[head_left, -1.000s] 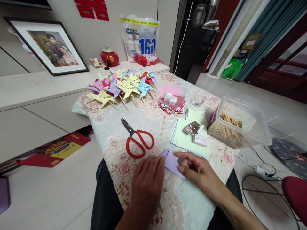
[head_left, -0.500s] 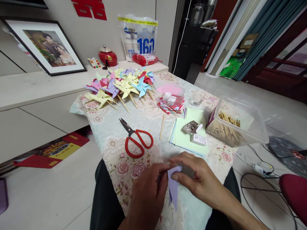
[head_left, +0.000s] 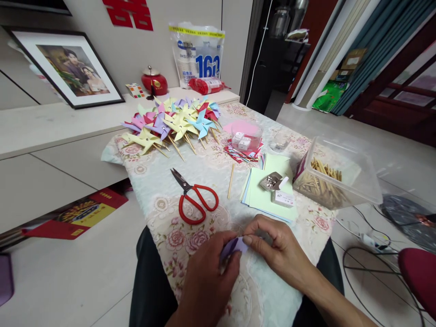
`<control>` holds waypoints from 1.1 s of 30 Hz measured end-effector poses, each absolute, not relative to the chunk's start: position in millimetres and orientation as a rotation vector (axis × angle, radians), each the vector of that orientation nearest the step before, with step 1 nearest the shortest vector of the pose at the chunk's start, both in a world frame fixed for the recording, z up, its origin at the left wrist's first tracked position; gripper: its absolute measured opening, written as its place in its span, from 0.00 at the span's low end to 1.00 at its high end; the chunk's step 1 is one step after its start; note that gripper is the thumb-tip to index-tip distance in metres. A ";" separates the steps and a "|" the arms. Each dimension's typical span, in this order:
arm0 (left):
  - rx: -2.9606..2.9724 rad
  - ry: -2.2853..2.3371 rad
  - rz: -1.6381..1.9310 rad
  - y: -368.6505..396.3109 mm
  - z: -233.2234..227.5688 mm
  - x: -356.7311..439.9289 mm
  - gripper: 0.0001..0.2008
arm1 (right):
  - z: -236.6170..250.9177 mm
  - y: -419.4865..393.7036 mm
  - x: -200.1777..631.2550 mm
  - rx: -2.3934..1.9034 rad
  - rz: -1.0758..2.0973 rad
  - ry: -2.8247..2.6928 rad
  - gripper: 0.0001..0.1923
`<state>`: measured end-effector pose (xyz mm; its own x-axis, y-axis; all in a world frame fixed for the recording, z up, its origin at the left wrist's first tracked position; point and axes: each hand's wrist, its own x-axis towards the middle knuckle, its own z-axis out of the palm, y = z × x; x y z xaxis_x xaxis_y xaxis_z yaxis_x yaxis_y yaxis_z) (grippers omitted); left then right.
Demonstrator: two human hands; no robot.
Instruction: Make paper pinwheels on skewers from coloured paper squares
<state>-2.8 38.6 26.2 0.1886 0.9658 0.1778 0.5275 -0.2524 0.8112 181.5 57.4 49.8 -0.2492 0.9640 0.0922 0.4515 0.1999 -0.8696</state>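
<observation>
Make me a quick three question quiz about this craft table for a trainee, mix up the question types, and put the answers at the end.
1. True or false: both hands pinch the purple paper.
2. What lies just left of the loose wooden stick?
A. red scissors
B. a glue bottle
C. a ruler
3. Fill in: the clear plastic tub holds wooden ____.

Key:
1. True: left hand and right hand both grip it.
2. A, the red scissors.
3. sticks.

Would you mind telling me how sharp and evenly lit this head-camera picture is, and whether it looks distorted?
Head view: soft, even light with faint shadows; the lavender paper pinched by the left hand and right hand is slightly blurred, the red scissors sharp; wide-angle bending at the edges tilts the framed photo; mild glare on the clear plastic bin.
</observation>
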 end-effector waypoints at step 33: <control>2.142 1.347 1.200 40.3 27.2 -6.3 0.09 | 43.4 59.5 180.5 -1.332 1.585 -1.250 0.17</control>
<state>-6.3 40.3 27.2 0.1939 0.8580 0.4757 0.5711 -0.4930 0.6563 180.5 59.5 43.4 -0.2189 0.9319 -0.2893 0.0647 -0.2819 -0.9572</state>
